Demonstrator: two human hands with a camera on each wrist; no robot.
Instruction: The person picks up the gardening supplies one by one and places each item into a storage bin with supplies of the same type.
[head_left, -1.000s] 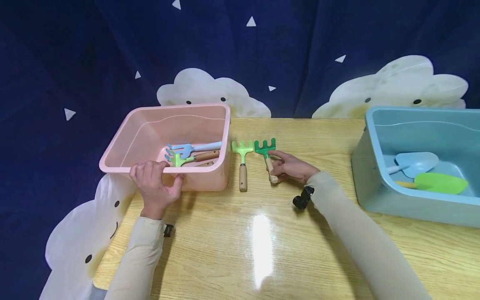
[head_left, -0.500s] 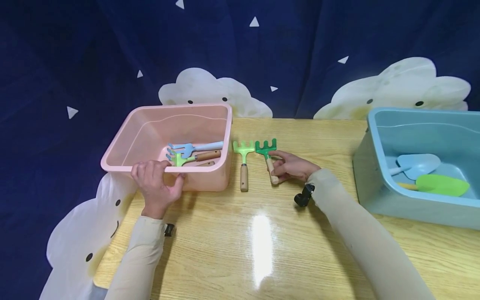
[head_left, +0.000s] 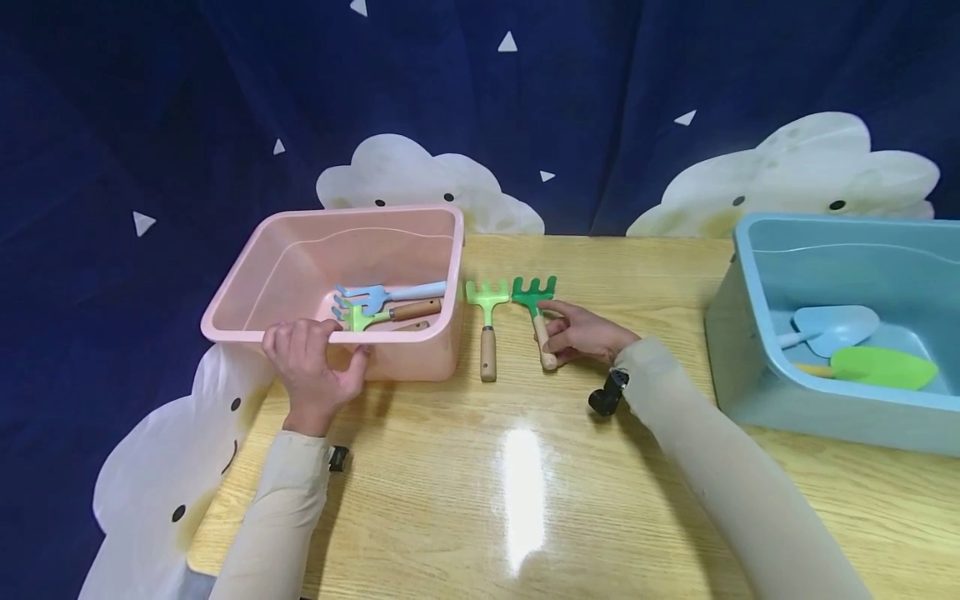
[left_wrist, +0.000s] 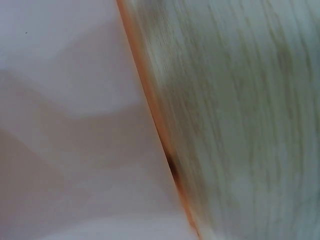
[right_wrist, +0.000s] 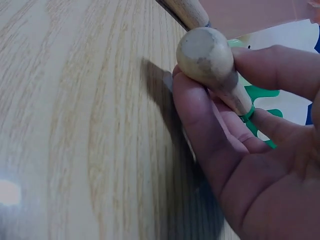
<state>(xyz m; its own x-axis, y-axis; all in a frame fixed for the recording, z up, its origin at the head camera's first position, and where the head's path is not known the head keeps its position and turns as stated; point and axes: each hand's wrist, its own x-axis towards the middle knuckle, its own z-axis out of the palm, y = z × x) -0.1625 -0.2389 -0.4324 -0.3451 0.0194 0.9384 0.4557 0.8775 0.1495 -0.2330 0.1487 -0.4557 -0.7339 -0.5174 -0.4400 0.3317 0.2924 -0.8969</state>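
Observation:
My left hand (head_left: 309, 375) grips the front rim of a pink bin (head_left: 390, 358), fingers over the edge and thumb outside. Only the bin's wall (left_wrist: 75, 150) and the table show in the left wrist view. My right hand (head_left: 588, 333) pinches the pale wooden handle of a dark green hand rake (head_left: 533, 293). In the right wrist view, thumb and fingers lie around the handle (right_wrist: 205, 55) near its rounded end. Just left of it lies a light green hand rake (head_left: 487, 304) with a brown handle, tines pointing away from me.
Inside the pink bin are a light blue rake (head_left: 397, 293), another light green rake (head_left: 375, 317) and a partly hidden wooden handle. At right stands a blue bin (head_left: 825, 425) holding a light blue trowel (head_left: 840, 329) and a green trowel (head_left: 885, 367). A dark curtain (head_left: 585, 100) hangs behind.
The head of the dark green rake has shifted very slightly to the right. Both hands keep almost the same place and hold.

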